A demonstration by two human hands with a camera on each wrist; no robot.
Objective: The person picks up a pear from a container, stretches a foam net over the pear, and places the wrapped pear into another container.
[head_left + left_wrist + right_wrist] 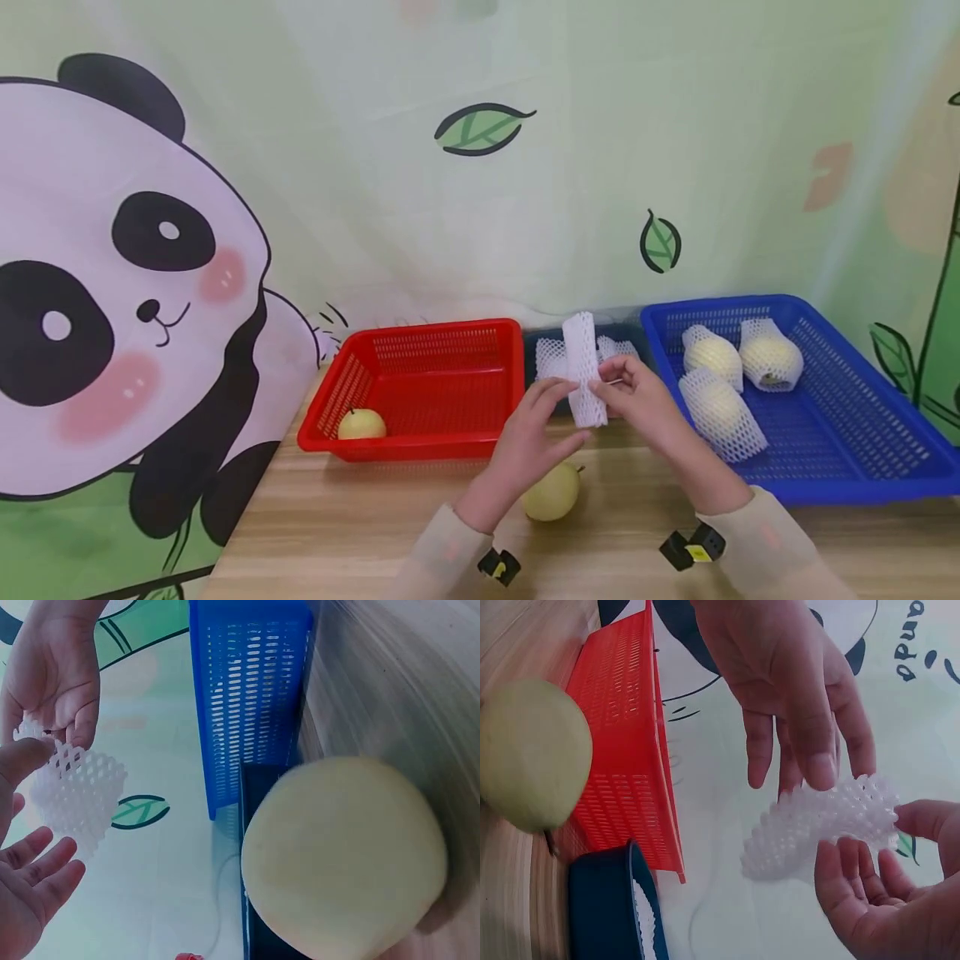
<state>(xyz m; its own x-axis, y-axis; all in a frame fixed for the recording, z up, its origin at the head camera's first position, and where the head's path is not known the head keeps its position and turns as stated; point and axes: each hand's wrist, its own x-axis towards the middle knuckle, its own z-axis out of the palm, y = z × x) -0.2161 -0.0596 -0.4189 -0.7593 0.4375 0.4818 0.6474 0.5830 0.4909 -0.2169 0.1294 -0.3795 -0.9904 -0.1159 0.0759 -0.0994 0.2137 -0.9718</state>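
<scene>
A white foam fruit net (587,367) is held up lengthwise between the two hands, its tube looking flattened. My left hand (531,421) pinches its left edge with the fingertips, the thumb spread lower down. From the other side my right hand (641,400) pinches it between thumb and fingers, as the right wrist view shows. Below the hands a bare yellow pear (552,492) sits on the wooden table, large in the left wrist view. Behind the net stands a dark teal box (604,900) with more white foam nets (551,357) in it.
At the left a red basket (442,450) has one bare pear (362,424) in its front corner. To the right, a blue basket (847,492) contains several net-wrapped pears (771,357). A panda-print cloth (562,208) hangs behind the table (337,533).
</scene>
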